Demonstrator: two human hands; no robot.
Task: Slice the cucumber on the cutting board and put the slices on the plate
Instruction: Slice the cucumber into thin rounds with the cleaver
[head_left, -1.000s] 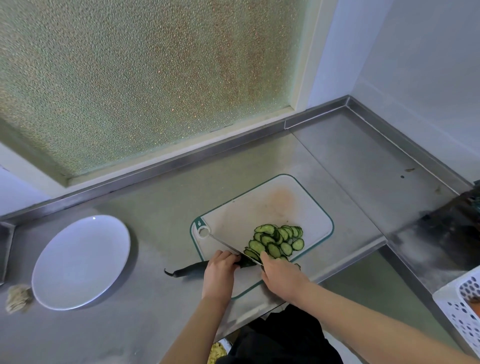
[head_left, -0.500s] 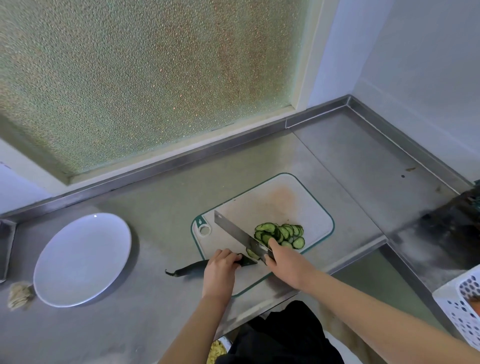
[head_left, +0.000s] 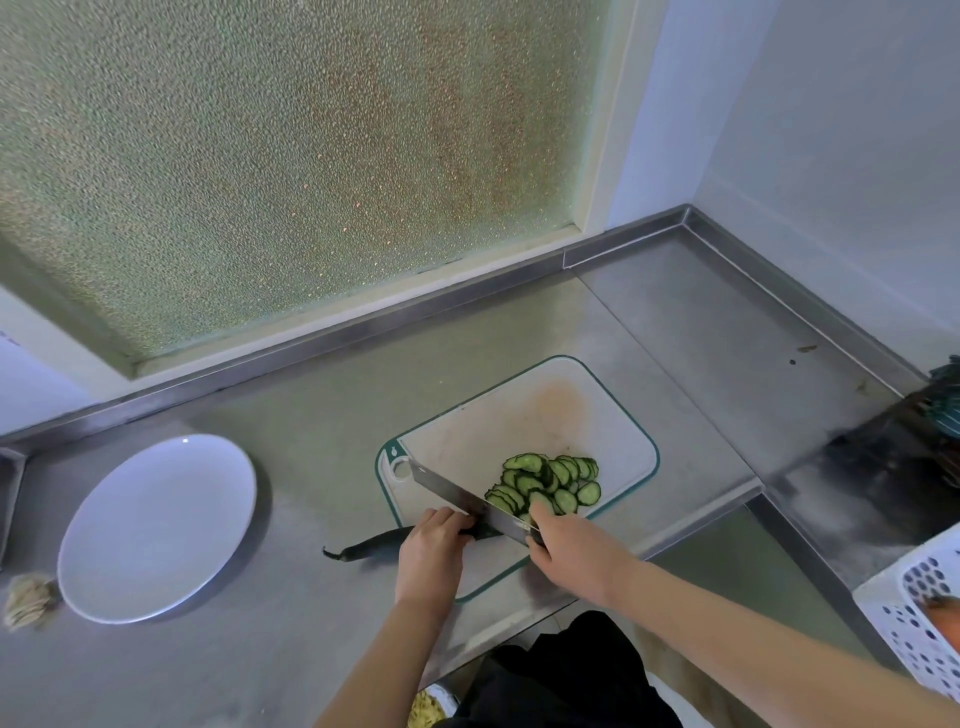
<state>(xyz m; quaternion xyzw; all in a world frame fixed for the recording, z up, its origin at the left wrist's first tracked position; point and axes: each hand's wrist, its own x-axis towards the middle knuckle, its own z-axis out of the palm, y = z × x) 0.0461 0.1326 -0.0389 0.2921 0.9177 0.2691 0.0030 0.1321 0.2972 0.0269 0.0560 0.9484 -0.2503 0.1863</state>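
The left hand (head_left: 431, 551) curls its fingers (head_left: 448, 519) over the dark green cucumber (head_left: 369, 543), which lies crosswise with its stem pointing left of them; the right hand (head_left: 569, 548) grips the steel knife (head_left: 462, 496).

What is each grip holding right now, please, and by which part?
The right grip holds the knife at its handle end, just behind the blade. The left grip holds the cucumber near its cut end.

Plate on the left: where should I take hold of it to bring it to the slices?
Pinch the plate by its rim on the side facing the cutting board, coming in low from the right. It lies flat on the counter, so only the shallow upturned edge gives fingers purchase. The left hand, nearer, holds the cucumber now.
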